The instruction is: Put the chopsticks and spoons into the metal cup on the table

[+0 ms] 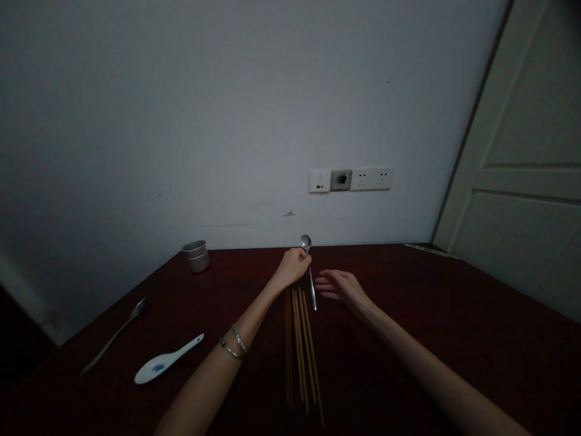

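Observation:
My left hand is closed around the upper handle of a metal spoon, holding it nearly upright with the bowl up and the handle end pointing down at the table. My right hand hovers just right of the spoon, fingers stretched out and apart, holding nothing. Several wooden chopsticks lie side by side on the dark red table, directly below both hands. Two bracelets sit on my left wrist.
At the far left a second metal spoon lies near the table edge, with a white ceramic spoon with a blue mark beside it. A small metal cup stands by the wall. Wall sockets and a door are behind.

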A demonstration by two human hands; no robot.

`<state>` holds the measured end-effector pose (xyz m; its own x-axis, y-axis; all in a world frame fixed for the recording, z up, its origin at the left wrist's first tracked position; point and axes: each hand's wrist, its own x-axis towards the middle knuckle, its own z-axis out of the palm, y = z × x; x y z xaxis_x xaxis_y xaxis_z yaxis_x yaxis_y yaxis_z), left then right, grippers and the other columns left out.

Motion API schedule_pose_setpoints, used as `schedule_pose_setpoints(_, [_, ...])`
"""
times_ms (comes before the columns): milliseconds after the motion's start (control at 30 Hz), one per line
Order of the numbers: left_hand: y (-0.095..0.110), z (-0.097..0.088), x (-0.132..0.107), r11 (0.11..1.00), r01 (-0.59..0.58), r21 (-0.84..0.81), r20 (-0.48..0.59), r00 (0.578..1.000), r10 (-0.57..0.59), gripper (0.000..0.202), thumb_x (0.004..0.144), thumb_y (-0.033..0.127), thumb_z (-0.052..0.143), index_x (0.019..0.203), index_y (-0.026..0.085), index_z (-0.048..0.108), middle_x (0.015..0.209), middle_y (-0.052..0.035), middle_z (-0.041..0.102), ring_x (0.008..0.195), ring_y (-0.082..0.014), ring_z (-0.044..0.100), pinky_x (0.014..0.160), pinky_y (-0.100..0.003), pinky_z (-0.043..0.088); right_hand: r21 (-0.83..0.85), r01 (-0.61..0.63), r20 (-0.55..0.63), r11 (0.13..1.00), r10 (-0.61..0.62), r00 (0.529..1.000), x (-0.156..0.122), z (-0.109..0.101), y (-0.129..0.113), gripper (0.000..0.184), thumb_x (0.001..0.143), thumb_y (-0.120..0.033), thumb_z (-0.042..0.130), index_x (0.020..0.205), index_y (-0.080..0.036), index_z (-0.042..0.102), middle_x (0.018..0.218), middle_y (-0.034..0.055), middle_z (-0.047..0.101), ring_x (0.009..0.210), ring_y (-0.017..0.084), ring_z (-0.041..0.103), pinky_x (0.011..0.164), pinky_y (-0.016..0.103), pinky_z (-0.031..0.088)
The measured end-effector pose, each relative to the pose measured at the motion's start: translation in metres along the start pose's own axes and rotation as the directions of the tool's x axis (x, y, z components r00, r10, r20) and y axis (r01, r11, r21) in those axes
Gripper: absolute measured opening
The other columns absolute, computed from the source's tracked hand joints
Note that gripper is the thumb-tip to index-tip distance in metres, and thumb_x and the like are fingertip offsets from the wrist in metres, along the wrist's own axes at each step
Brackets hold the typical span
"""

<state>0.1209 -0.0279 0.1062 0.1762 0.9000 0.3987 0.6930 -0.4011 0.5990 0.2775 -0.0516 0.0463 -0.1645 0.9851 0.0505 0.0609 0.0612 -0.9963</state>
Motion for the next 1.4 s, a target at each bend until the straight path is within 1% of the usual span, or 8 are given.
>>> schedule_pose_setpoints(133, [-0.003, -0.007, 0.004, 0.997, 0.061, -0.044, -0.044, 0.997, -0.063, 0.022, 0.074, 0.024, 0.045, 0.058, 0.013, 0.056, 0.052, 0.0018, 0.049, 0.052, -0.009, 0.043, 0.052, -0.02, 0.031, 0.273, -0.142, 0.229, 0.951, 0.079, 0.97, -0.016, 0.023, -0.024, 0.027, 0.075, -0.035, 0.056, 0.089, -0.012, 0.057, 0.089, 0.0132, 0.066, 0.07, 0.015, 0.064, 0.064, 0.028, 0.053])
schedule_pose_setpoints(367, [-0.009, -0.009, 0.008, 0.997, 0.032, -0.069, -0.105, 0.994, -0.039, 0.026, 0.076, 0.027, 0.045, 0.056, 0.013, 0.052, 0.049, 0.0041, 0.043, 0.05, -0.0079, 0.041, 0.051, -0.019, 0.029, 0.236, -0.115, 0.125, 0.965, 0.087, 0.988, -0.02, 0.037, -0.023, 0.01, 0.072, -0.019, 0.061, 0.074, -0.01, 0.06, 0.067, 0.008, 0.067, 0.056, 0.012, 0.063, 0.056, 0.022, 0.054])
schedule_pose_setpoints(567, [0.003, -0.013, -0.002, 0.985, -0.141, 0.1, -0.181, 0.971, 0.157, 0.024, 0.079, 0.035, 0.046, 0.08, 0.014, 0.057, 0.063, 0.0008, 0.054, 0.058, -0.0099, 0.048, 0.056, -0.021, 0.036, 0.154, 0.011, 0.005, 0.988, -0.012, 1.0, -0.016, 0.022, -0.031, 0.01, 0.07, -0.02, 0.062, 0.07, -0.01, 0.06, 0.058, 0.0058, 0.065, 0.052, 0.013, 0.062, 0.051, 0.023, 0.053])
schedule_pose_setpoints(700, [0.016, -0.023, -0.014, 0.831, -0.436, 0.344, -0.005, 0.885, 0.466, 0.027, 0.078, 0.018, 0.047, 0.105, 0.019, 0.054, 0.103, -0.0053, 0.055, 0.092, -0.0142, 0.051, 0.073, -0.023, 0.039, 0.014, 0.1, -0.012, 0.995, -0.1, 0.995, -0.012, 0.008, -0.037, 0.013, 0.07, -0.023, 0.06, 0.065, -0.011, 0.059, 0.055, 0.0041, 0.063, 0.047, 0.011, 0.06, 0.045, 0.02, 0.05])
schedule_pose_setpoints(833, [0.019, -0.023, -0.018, 0.741, -0.544, 0.393, 0.194, 0.837, 0.512, 0.033, 0.078, 0.011, 0.046, 0.108, 0.02, 0.054, 0.11, -0.0063, 0.054, 0.1, -0.0165, 0.05, 0.075, -0.024, 0.04, -0.117, 0.186, 0.012, 0.976, -0.186, 0.982, -0.013, -0.003, -0.045, 0.017, 0.07, -0.027, 0.058, 0.064, -0.011, 0.059, 0.053, 0.0027, 0.062, 0.045, 0.011, 0.059, 0.043, 0.019, 0.048])
schedule_pose_setpoints(1100, [0.026, -0.026, -0.018, 0.857, -0.445, 0.26, 0.233, 0.89, 0.391, 0.019, 0.079, 0.023, 0.048, 0.087, 0.016, 0.065, 0.084, -0.0081, 0.064, 0.078, -0.0173, 0.057, 0.07, -0.027, 0.039, -0.215, 0.249, 0.033, 0.945, -0.247, 0.968, -0.018, -0.018, -0.066, 0.026, 0.069, -0.037, 0.059, 0.07, -0.011, 0.061, 0.053, 0.003, 0.062, 0.047, 0.012, 0.06, 0.045, 0.022, 0.049])
schedule_pose_setpoints(1267, [0.035, -0.025, -0.021, 0.958, -0.278, -0.074, 0.29, 0.913, 0.287, 0.018, 0.074, 0.027, 0.054, 0.077, 0.014, 0.066, 0.072, -0.005, 0.064, 0.06, -0.0105, 0.053, 0.056, -0.021, 0.038, -0.179, 0.268, 0.045, 0.947, -0.264, 0.963, -0.021, -0.023, -0.077, 0.029, 0.067, -0.04, 0.059, 0.06, -0.012, 0.058, 0.054, 0.0033, 0.061, 0.047, 0.01, 0.057, 0.046, 0.021, 0.047])
schedule_pose_setpoints(1400, [0.038, -0.016, -0.023, 0.93, -0.047, -0.365, 0.407, 0.89, 0.204, 0.02, 0.073, 0.028, 0.055, 0.076, 0.011, 0.064, 0.068, -0.0047, 0.063, 0.042, -0.0043, 0.042, 0.043, -0.019, 0.033, -0.211, 0.315, 0.033, 0.926, -0.315, 0.949, -0.021, -0.022, -0.081, 0.029, 0.067, -0.041, 0.059, 0.056, -0.014, 0.058, 0.051, -0.0003, 0.058, 0.045, 0.007, 0.051, 0.045, 0.018, 0.042])
